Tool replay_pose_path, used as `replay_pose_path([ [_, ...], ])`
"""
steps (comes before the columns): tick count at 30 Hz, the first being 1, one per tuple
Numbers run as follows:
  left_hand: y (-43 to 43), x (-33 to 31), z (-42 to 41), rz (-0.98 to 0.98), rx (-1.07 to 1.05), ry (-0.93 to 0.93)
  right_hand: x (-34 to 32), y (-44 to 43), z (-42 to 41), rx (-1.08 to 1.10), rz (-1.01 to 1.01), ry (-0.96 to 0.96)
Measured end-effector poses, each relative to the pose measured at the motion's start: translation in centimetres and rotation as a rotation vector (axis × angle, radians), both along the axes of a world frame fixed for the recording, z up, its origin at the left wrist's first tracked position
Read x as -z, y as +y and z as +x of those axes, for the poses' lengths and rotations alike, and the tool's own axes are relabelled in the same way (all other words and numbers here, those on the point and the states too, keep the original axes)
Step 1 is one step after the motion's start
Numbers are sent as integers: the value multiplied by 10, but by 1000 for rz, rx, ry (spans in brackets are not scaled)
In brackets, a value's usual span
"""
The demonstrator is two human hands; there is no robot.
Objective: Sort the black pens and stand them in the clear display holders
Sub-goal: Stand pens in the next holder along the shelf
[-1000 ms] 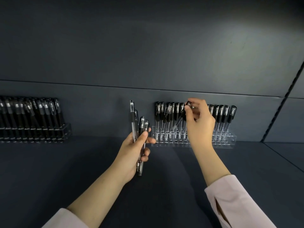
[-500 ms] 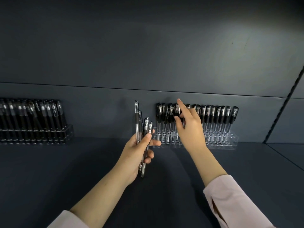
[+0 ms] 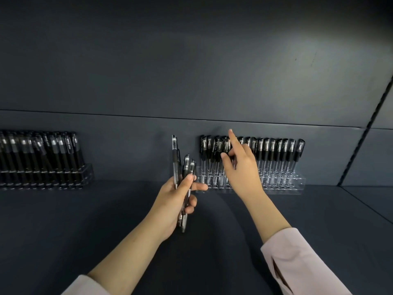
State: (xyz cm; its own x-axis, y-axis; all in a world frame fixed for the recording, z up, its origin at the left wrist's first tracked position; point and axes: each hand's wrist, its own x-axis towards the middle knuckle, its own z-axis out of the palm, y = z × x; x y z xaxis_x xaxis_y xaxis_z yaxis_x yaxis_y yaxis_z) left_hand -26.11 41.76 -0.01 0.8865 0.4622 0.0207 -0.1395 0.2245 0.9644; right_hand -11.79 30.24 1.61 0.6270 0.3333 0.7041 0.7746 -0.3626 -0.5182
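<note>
Black pens (image 3: pixel 272 150) stand in two clear holders (image 3: pixel 295 186); left hand (image 3: pixel 170 201) grips four, right hand (image 3: pixel 242 167), unclenched, touches some.

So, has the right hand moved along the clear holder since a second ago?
Yes. The right hand has shifted left along the clear holder, from about its middle toward its left end.

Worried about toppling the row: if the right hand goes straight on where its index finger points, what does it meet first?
Likely caps of the standing pens in the clear holder; depth is unclear, so the right hand may instead reach the back wall.
</note>
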Motion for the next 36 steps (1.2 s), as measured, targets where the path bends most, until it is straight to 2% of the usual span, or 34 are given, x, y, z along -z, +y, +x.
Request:
replay_pose_path([
  [4,0,-1,0,1,-13,-2,-11,5,-19,-149,81,63],
  [7,0,0,-1,22,-19,0,-18,11,-37,-369,71,347],
  [9,1,0,-2,34,-21,-1,-20,13,-44,-459,96,462],
  [13,1,-1,-3,47,-7,-16,-20,14,-46,-525,159,631],
  [16,1,0,-3,68,0,-12,-20,11,-43,-511,158,678],
  [19,2,1,-3,65,7,-11,-24,7,-38,-426,241,660],
  [22,4,3,-2,53,13,5,-29,0,-28,-209,489,628],
  [24,5,5,-2,68,-2,20,-31,-7,-19,-51,666,528],
  [26,6,7,-1,96,-30,41,-31,-15,-12,69,749,373],
  [30,7,9,0,106,-50,61,-31,-25,-6,175,728,142],
  [36,8,11,1,110,-47,70,-24,-26,-6,194,541,-43],
])
